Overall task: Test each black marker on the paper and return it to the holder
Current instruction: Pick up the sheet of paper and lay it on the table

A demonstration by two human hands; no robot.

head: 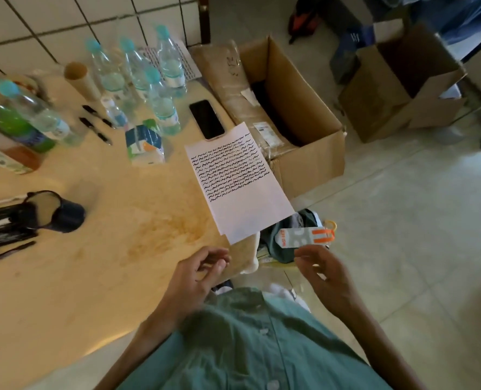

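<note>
White paper (239,181), already filled with rows of black squiggles, lies at the far right edge of the table (93,277), one corner hanging past it; I judge a careless pen stroke could slide it off toward the open cardboard box (295,108) below. Neither hand holds anything: my left hand (197,277) hovers over the table edge with fingers loosely curled, my right hand (323,271) hangs off the table, relaxed. The black markers (3,229) lie in a pile at the far left, beside the dark holder (62,212), which is tipped on its side; a marker returned there could roll straight out. Three more pens (96,123) sit among the water bottles (138,77), so a reach risks knocking one over. The tabletop is pale, stained tan; beyond are tiled floor, a phone (207,119), a second box (402,88).
</note>
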